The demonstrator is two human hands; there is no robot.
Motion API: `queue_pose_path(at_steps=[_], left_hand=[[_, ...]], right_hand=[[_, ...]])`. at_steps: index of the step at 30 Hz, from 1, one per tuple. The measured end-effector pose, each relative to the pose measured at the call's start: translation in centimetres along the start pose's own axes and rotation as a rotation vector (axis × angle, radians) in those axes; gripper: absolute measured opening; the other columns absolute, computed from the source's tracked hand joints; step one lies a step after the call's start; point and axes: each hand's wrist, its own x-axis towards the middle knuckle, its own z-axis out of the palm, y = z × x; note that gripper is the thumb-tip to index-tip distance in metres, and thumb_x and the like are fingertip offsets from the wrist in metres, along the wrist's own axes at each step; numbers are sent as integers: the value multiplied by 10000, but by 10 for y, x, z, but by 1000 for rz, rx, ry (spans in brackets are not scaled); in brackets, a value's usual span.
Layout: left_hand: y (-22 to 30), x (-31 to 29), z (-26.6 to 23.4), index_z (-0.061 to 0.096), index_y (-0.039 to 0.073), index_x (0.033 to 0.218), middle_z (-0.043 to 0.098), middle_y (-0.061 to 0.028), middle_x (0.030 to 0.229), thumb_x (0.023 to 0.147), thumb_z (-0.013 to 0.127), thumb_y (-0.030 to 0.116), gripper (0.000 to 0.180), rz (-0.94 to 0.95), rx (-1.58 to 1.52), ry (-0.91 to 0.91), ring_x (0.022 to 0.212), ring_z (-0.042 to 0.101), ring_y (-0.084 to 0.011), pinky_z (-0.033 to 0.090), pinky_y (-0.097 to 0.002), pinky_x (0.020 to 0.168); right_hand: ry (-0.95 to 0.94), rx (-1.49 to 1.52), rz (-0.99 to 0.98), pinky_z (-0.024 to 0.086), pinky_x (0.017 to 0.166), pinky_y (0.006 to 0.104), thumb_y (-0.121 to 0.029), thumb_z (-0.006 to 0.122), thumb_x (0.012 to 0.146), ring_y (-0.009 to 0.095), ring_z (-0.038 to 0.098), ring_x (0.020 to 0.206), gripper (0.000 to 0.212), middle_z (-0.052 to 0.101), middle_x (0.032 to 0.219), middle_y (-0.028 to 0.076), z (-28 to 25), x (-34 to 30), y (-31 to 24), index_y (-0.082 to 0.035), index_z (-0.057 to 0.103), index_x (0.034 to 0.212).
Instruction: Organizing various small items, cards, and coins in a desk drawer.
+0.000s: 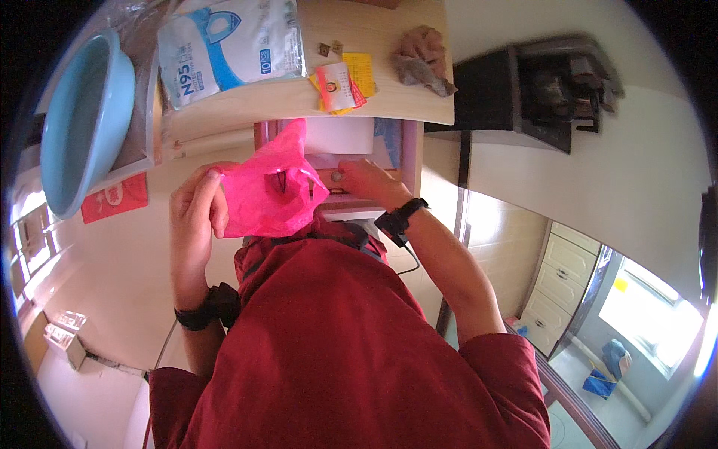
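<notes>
My left hand [200, 200] pinches the left edge of a bright pink plastic bag [262, 196], whose mouth gapes toward the right and shows a dark thing inside. The bag hangs over the left side of an open drawer [410, 159]. Inside the drawer, my right hand [368, 182] has its fingers closed beside a small round greyish thing [336, 176], which seems to be at the fingertips; its kind is too small to tell. White paper [340, 136] and a blue packet [387, 142] lie in the drawer behind that hand.
Above the drawer, the wooden tabletop [284, 97] bears a white and blue mask packet [228, 49], red and yellow cards [344, 84] and a crumpled cloth [425, 60]. A light blue basin [90, 120] stands at left. A black shelf unit [516, 93] is at right.
</notes>
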Motion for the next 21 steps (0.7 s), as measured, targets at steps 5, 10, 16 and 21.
queue_pose_path(at_steps=[5,10,16,21], left_hand=[[4,-3,1,617,10,902,398,37,487,985,438,202,275,-13,9,47,403,338,-42,250,-219,392],[1,-4,1,627,9,930,405,36,491,981,446,206,273,-14,59,60,405,337,-45,257,-224,396],[1,-3,2,633,5,921,408,37,491,976,457,214,278,-28,30,67,412,343,-47,256,-221,407],[4,1,8,617,-17,1014,408,32,498,978,428,210,297,-5,80,-8,408,347,-52,260,-224,399]], right_hand=[[-66,-142,139,556,753,467,-168,555,838,361,673,883,184,679,920,205,7,17,-11,-48,690,874],[-53,-204,87,561,750,460,-119,558,831,356,677,888,165,679,931,212,5,26,-14,-44,697,876],[-93,-149,168,558,766,458,-176,588,822,364,673,904,208,674,958,224,8,34,-16,-25,690,920],[112,35,104,548,786,459,-227,614,808,348,668,928,245,673,977,213,38,33,25,-34,682,944]])
